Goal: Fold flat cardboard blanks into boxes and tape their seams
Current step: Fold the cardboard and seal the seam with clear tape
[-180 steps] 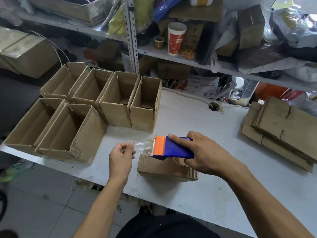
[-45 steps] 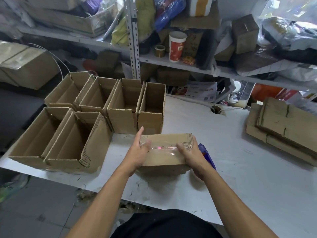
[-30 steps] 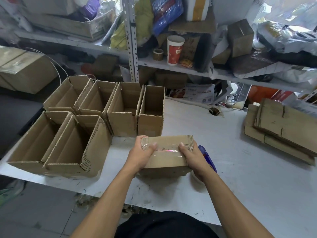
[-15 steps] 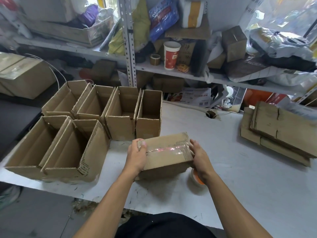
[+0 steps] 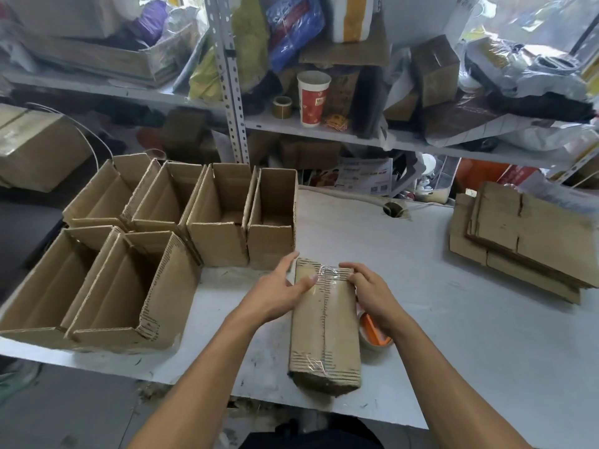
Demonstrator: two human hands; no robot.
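While our left hand and right hand press relaxed fingers on the taped box at the table's front, six open boxes stand finished and blanks wait, stacked well right.

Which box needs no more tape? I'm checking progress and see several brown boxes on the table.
The taped box between the left hand and right hand: its seam faces up, closed, under clear tape. The open boxes stand open-topped.
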